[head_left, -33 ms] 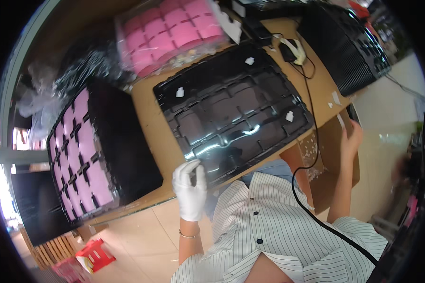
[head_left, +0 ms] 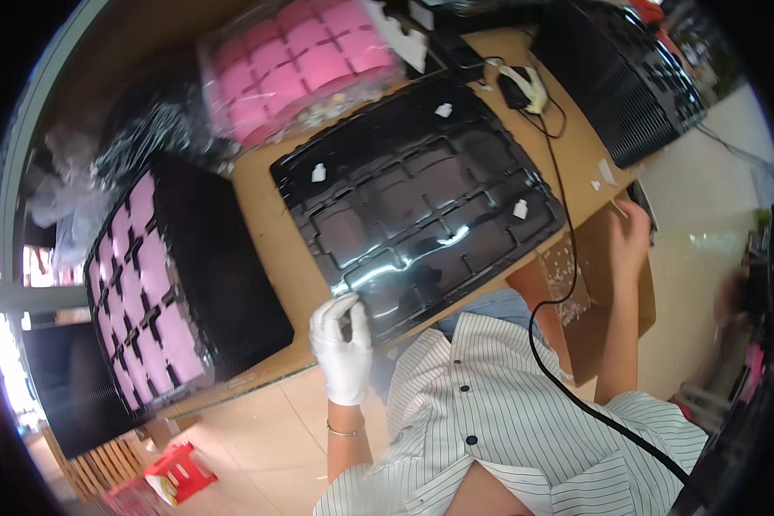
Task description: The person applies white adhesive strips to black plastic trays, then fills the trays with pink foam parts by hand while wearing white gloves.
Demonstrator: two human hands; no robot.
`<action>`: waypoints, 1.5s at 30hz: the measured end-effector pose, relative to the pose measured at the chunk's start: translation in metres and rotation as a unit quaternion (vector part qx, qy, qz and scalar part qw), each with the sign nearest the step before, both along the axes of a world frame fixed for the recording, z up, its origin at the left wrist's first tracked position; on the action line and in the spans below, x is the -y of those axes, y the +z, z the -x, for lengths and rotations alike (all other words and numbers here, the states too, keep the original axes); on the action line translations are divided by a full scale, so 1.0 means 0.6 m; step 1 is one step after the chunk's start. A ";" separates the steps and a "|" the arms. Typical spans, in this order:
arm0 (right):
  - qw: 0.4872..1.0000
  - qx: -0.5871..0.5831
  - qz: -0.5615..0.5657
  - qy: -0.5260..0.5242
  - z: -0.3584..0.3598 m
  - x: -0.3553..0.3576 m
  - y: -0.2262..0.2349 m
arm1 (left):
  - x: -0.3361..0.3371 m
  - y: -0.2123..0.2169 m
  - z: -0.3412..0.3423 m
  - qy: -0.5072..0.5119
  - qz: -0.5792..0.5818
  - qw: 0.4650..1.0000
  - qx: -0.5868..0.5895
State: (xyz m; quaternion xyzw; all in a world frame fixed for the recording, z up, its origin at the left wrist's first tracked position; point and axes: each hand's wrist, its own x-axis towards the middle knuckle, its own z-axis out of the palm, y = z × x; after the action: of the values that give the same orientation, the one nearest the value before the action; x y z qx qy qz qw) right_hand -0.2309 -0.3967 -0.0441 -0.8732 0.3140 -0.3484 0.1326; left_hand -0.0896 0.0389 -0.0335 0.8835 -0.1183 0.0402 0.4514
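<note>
A black plastic tray with moulded compartments lies in front of me, with small white bottle-shaped pieces on it, one of them a white piece near its right side. My left hand, in a white glove, is closed in a pinch at the tray's near left corner. Thumb and forefinger curl together there, touching the edge. Bare, my right hand is at the table's right front edge, above an open cardboard box. Its fingers are drawn together, and what lies between them is too small to tell.
At left stands a tall stack of black trays with pink inserts. Bagged pink trays lie behind. Another black stack is at the far right. A black cable crosses the tray's right side. White scraps lie near the right edge.
My right hand has risen a little from the box toward the table edge; the pale strip by its fingers no longer shows. My left hand stays at the tray corner. The whole view shifts slightly.
</note>
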 end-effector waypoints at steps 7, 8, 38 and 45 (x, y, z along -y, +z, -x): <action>0.921 -0.137 -0.178 0.319 -0.174 -0.107 0.045 | 0.011 -0.007 -0.009 -0.013 0.017 1.000 0.003; 0.908 -0.170 -0.210 0.320 -0.178 -0.102 0.047 | 0.010 -0.006 -0.008 -0.012 0.030 0.999 -0.008; 0.861 -0.262 -0.110 0.422 -0.169 -0.087 0.051 | 0.008 -0.040 -0.012 -0.028 -0.050 0.993 0.100; 0.652 0.067 -0.686 0.316 -0.225 -0.023 0.051 | 0.009 -0.044 -0.010 -0.017 -0.070 0.991 0.113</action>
State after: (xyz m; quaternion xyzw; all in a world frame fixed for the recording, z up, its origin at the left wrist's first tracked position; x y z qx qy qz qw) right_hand -0.0960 -0.3828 -0.0137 -0.5541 0.1594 -0.0279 0.8166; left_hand -0.0838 0.0334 -0.0598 0.9005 -0.1862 0.1235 0.3732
